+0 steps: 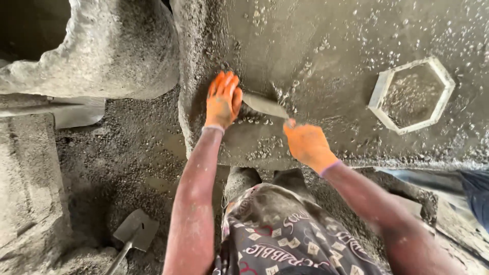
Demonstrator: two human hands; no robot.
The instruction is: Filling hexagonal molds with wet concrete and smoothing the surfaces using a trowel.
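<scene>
Both my hands wear orange gloves. My left hand (222, 100) lies flat, fingers together, on the wet grey concrete table (326, 56) near its left edge. My right hand (307, 144) grips the handle end of a small trowel (265, 105), whose grey blade rests on the wet surface and points toward my left hand. Loose pebbles and wet mortar lie around the blade. A white hexagonal mould (411, 94) filled with grey concrete sits on the table to the right, apart from both hands.
A shovel (133, 235) lies on the dirty ground at lower left. A large concrete-caked rounded mass (117, 51) stands at upper left, and a concrete block (28, 178) at the left edge. Blue cloth (476, 191) shows at far right.
</scene>
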